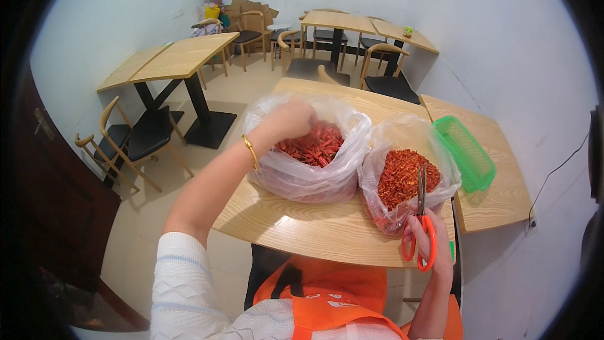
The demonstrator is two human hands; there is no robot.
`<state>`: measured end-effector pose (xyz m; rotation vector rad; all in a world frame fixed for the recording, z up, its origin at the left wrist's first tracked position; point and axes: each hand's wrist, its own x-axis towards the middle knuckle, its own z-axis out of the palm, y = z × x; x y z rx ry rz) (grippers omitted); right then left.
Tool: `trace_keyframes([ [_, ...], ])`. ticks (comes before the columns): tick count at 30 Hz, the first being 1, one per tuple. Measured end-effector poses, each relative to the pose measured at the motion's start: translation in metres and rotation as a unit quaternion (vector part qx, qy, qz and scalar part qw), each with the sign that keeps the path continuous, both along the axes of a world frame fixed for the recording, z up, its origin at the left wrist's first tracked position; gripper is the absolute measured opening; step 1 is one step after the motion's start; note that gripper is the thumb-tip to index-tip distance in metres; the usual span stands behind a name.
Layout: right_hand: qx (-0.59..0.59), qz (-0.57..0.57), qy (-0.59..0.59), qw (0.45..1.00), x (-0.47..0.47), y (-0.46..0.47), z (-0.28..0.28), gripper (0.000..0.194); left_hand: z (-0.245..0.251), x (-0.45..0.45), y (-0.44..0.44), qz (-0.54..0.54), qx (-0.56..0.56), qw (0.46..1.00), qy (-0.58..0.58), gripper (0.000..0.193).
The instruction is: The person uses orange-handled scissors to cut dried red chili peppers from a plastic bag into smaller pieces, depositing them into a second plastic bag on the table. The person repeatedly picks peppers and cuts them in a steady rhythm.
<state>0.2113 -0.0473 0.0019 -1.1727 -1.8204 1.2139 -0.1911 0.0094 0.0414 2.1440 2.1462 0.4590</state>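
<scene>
My left hand (298,115) reaches into a large clear plastic bag (306,186) of whole dried red chillies (325,146). Its fingertips are hidden among the chillies and behind the hand, so I cannot see whether they grip any. A gold-coloured bangle (250,151) circles that wrist. In my right hand (439,233) is a pair of scissors (432,245) with orange-red handles, blades pointing away from me and nearly together. They are over the near side of a second clear plastic bag (370,189), which holds cut dried chilli pieces (403,174). Both bags stand open on a wooden table (292,231).
A green plastic basket (472,160) rests on the adjoining wooden table (495,203) at the right. Beyond are more tables (184,59) and chairs with black seats (151,137). A power cord (549,174) runs to a wall socket (532,225). Flattened cardboard (250,7) leans at the back.
</scene>
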Motion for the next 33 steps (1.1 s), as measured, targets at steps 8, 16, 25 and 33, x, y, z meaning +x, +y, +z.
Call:
trace_keyframes([
  [8, -0.009, 0.008, -0.037, 0.999, 0.000, 0.000, 0.006, 0.032, -0.035, 0.021, 0.027, 0.089, 0.060, 0.992, 0.064, 0.017],
  [16, -0.001, 0.000, -0.031, 1.000, 0.003, -0.001, 0.012, 0.031, 0.009, 0.021, -0.002, 0.043, 0.022, 0.914, -0.403, 0.014],
  [25, 0.246, -0.045, -0.198, 0.948, -0.001, -0.006, 0.025, 0.034, 0.025, 0.142, -0.042, -0.149, -0.169, 0.670, -0.707, 0.016],
  [33, 0.340, -0.073, -0.348, 0.870, -0.002, 0.001, 0.017, 0.047, -0.018, 0.192, -0.024, -0.127, -0.189, 0.639, -0.735, 0.011],
])
